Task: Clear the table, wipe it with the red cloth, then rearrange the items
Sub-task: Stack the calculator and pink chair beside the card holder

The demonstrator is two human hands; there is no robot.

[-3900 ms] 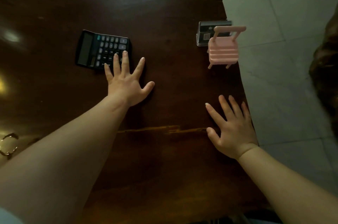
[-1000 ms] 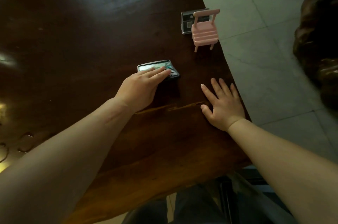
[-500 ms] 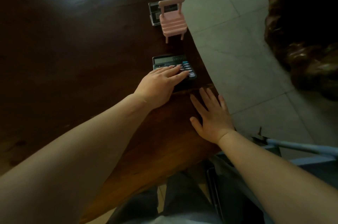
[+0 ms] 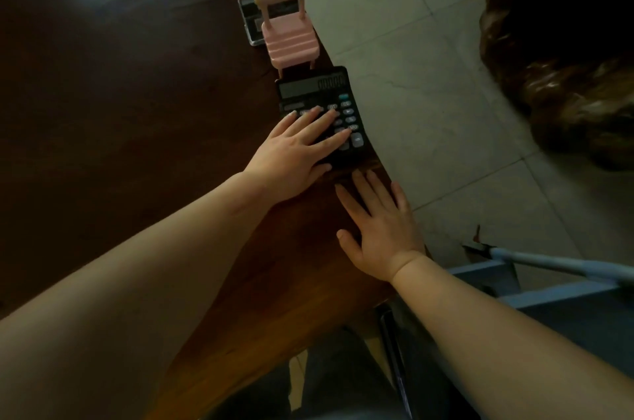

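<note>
A black calculator (image 4: 317, 90) lies flat on the dark wooden table (image 4: 130, 83), close to its right edge. My left hand (image 4: 298, 148) rests flat on the calculator's keys, fingers spread, pressing rather than gripping. My right hand (image 4: 380, 227) lies palm down on the bare wood just below the calculator, fingers apart and empty. A small pink toy chair (image 4: 290, 33) stands upright directly behind the calculator. A clear plastic case (image 4: 250, 21) sits behind the chair, partly hidden by it. No red cloth is in view.
The table's right edge runs diagonally; beyond it is a tiled floor (image 4: 429, 42). A dark carved wooden piece (image 4: 562, 59) stands at the upper right. A grey-blue chair frame (image 4: 549, 272) is at the lower right, and my legs show below the table's near edge.
My left hand has slid the calculator rightward across the table until it sits by the right edge, just in front of the pink chair. My right hand has stayed flat on the wood.
</note>
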